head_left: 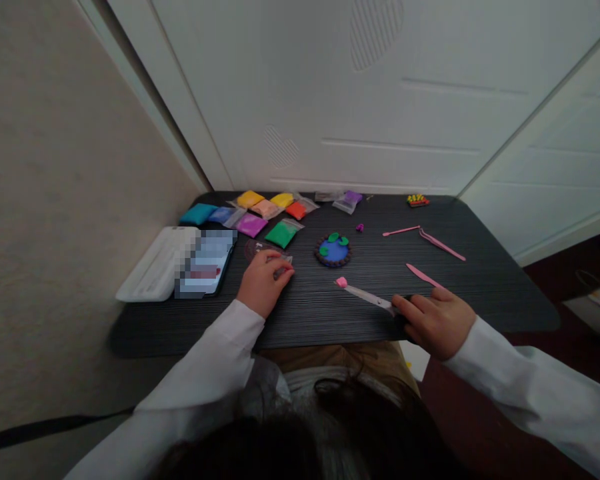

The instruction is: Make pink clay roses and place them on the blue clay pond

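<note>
Just right of the frame's centre, my right fingers (414, 309) grip scissors (369, 297), long axis slanting from lower right to upper left, tips at a pink lump (341, 283). My left fingers (286, 275) pinch clear plastic (279, 271).
</note>
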Available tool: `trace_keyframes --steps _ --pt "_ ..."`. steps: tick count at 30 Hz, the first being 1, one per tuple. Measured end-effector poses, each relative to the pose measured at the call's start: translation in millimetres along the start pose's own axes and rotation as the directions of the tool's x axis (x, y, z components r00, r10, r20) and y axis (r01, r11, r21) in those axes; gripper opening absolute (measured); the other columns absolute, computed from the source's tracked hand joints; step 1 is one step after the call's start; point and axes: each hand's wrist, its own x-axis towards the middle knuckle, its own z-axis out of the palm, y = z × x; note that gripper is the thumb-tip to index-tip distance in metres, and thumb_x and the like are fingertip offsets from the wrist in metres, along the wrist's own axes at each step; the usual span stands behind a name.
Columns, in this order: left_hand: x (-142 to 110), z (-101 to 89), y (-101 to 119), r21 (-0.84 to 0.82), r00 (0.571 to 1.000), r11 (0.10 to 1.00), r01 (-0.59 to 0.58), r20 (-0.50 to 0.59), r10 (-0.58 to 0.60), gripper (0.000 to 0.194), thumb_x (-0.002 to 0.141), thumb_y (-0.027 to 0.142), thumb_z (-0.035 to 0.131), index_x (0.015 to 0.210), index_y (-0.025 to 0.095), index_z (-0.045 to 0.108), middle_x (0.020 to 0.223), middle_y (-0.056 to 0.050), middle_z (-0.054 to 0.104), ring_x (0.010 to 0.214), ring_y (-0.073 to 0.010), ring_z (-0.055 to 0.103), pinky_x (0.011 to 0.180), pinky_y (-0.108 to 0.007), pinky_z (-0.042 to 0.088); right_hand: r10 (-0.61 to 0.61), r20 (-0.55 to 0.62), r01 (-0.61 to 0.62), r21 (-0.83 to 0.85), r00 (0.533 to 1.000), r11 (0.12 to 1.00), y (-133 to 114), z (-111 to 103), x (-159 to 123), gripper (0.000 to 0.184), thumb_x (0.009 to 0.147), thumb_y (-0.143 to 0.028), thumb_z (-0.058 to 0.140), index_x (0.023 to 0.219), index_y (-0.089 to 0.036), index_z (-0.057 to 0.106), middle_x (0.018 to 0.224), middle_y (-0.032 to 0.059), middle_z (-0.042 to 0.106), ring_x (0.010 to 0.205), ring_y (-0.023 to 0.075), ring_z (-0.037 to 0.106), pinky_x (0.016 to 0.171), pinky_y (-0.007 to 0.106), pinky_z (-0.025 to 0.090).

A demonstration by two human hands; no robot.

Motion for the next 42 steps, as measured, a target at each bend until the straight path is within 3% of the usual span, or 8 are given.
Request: trace_keyframes --steps 7,14,20,26,30,33,38,42 --pt "-2.5 -7.4 -2.4 -0.017 0.998 0.998 0.061 -0.023 -0.061 0.017 0.07 0.023 0.045 0.078 0.018 0.059 0.092 -0.006 0.057 0.09 -0.0177 0.053 0.082 -0.028 0.04 -0.004 -0.011 0.004 -0.017 1.0 1.0 0.0 -2.6 1.0 0.027 0.073 -0.02 0.047 0.098 -0.018 0.057 0.064 0.0013 0.059 0.05 0.0105 0.044 0.059 0.03 0.023" --pt "-2.5 -6.6 -8.8 -0.029 0.997 0.997 0.07 -0.012 -0.071 0.037 0.07 0.015 0.04 0.107 0.017 0.045 0.097 -0.006 0.057 0.088 -0.0166 0.055 0.078 -0.027 0.043 -0.019 -0.003 0.019 -0.025 1.0 0.999 -0.1 -5.3 2.7 0.027 0.074 -0.02 0.046 0.099 -0.018 0.055 0.066 0.0011 0.059 0.051 0.011 0.045 0.06 0.03 0.023" --pt "-2.1 -3.4 -10.1 -0.003 0.999 1.0 0.002 0.043 -0.001 0.026 0.072 0.014 0.036 0.088 0.017 0.056 0.094 -0.007 0.059 0.093 -0.0194 0.054 0.083 -0.031 0.041 -0.042 -0.057 0.038 -0.063 0.998 0.997 5.4 -9.0 4.2 0.027 0.073 -0.021 0.048 0.099 -0.018 0.055 0.066 0.0007 0.059 0.052 0.0117 0.044 0.06 0.029 0.024" --pt "-1.3 4.0 -13.0 0.008 0.993 0.994 -0.107 0.05 0.107 0.034 0.073 0.018 0.039 0.104 0.013 0.053 0.111 -0.011 0.053 0.114 -0.0224 0.04 0.098 -0.039 0.03 -0.058 -0.067 0.053 -0.077 0.996 0.996 8.4 -16.3 6.4 0.028 0.073 -0.023 0.049 0.1 -0.019 0.054 0.066 -0.0003 0.059 0.05 0.0108 0.042 0.06 0.029 0.024" --pt "-5.6 -6.8 0.6 -0.011 0.991 0.991 -0.134 -0.009 0.134 0.043 0.074 0.021 0.043 0.115 0.009 0.044 0.124 -0.014 0.043 0.121 -0.0222 0.03 0.102 -0.039 0.023 -0.073 -0.084 0.068 -0.063 0.994 0.996 9.6 -18.1 6.9 0.028 0.073 -0.023 0.049 0.1 -0.018 0.054 0.066 -0.0001 0.059 0.052 0.0115 0.045 0.06 0.029 0.026" --pt "-14.6 -22.5 24.2 -0.22 0.988 0.963 -0.153 -0.058 0.144 0.035 0.073 0.027 0.05 0.106 0.015 0.052 0.117 -0.009 0.05 0.116 -0.02 0.038 0.099 -0.037 0.028 -0.103 -0.12 0.098 -0.05 0.987 0.994 9.9 -21.2 7.1 0.027 0.072 -0.022 0.049 0.098 -0.018 0.054 0.064 -0.0008 0.058 0.051 0.0115 0.046 0.059 0.029 0.026" --pt "-26.0 -30.4 58.1 -0.603 0.976 0.798 -0.013 0.167 0.142 0.035 0.067 0.031 0.06 0.1 0.018 0.056 0.113 -0.007 0.053 0.108 -0.0189 0.047 0.095 -0.033 0.034 -0.144 -0.151 0.139 -0.046 0.978 0.989 6.8 -28.3 7.4 0.025 0.074 -0.023 0.047 0.097 -0.017 0.053 0.063 -0.0011 0.058 0.049 0.0118 0.047 0.058 0.029 0.027" --pt "-25.7 -22.9 64.5 -0.73 0.965 0.669 0.138 0.252 0.075 0.031 0.068 0.031 0.06 0.096 0.019 0.057 0.105 -0.006 0.057 0.1 -0.0178 0.052 0.088 -0.031 0.039 -0.141 -0.147 0.138 -0.027 0.979 0.99 3.3 -30.9 8.8 0.024 0.075 -0.021 0.044 0.097 -0.016 0.052 0.064 -0.0001 0.059 0.05 0.0125 0.048 0.057 0.03 0.028"
